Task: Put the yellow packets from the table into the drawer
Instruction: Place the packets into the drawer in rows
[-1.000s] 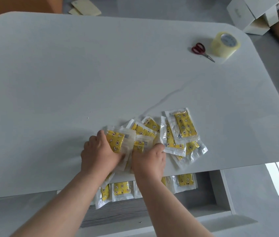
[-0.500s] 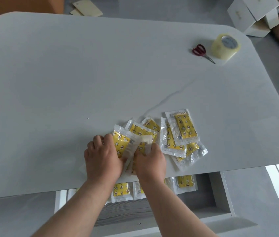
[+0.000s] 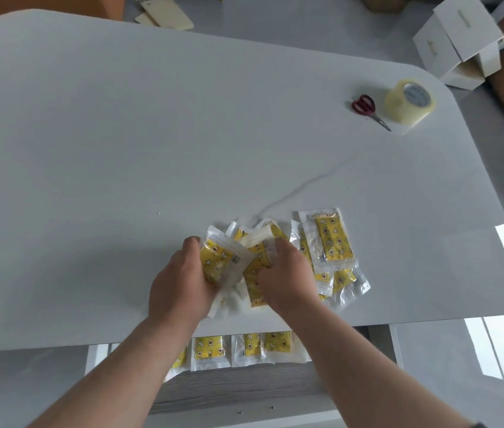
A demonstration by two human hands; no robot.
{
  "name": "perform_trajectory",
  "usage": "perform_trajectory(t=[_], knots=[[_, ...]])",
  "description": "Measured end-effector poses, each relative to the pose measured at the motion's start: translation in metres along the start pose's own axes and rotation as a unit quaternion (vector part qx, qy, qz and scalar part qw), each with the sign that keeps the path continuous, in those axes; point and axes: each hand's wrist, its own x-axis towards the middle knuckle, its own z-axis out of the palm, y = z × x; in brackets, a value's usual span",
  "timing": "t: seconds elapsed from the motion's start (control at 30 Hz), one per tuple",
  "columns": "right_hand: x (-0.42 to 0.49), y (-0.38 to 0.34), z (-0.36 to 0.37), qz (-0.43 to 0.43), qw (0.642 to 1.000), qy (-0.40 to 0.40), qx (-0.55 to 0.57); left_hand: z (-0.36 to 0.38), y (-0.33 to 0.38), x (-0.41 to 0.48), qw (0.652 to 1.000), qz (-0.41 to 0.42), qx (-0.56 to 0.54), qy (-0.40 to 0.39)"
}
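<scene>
Near the front edge of the pale grey surface point(image 3: 121, 149), the left hand point(image 3: 179, 282) and the right hand point(image 3: 287, 273) close on a loose bundle of yellow star-printed packets in clear plastic point(image 3: 253, 267), the fingers of both curled round it. Just to its right further packets point(image 3: 332, 242) lie overlapping, and several lie in the open white drawer point(image 3: 229, 387) below the edge.
</scene>
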Motion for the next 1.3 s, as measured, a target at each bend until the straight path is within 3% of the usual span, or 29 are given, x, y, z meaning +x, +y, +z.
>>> perform_trajectory(t=[0.23,0.47,0.83,1.07,1.3], knots=[[0.038,-0.006,-0.030,-0.028,0.997,-0.062,-0.041,-0.021,-0.016,0.012,0.983,-0.062,-0.160,-0.065],[0.057,-0.021,-0.028,-0.085,0.963,-0.133,-0.217,-0.041,-0.028,0.023,0.934,-0.135,-0.329,-0.042],[0.051,-0.022,-0.005,-0.079,0.949,-0.103,-0.287,-0.054,-0.049,0.018,0.919,-0.157,-0.362,-0.003],[0.047,-0.023,-0.008,-0.053,0.966,-0.085,-0.236,-0.058,-0.057,0.016,0.918,-0.158,-0.363,0.000],[0.043,-0.026,-0.017,0.007,0.999,-0.011,-0.042,-0.065,-0.063,0.018,0.905,-0.164,-0.392,-0.011]])
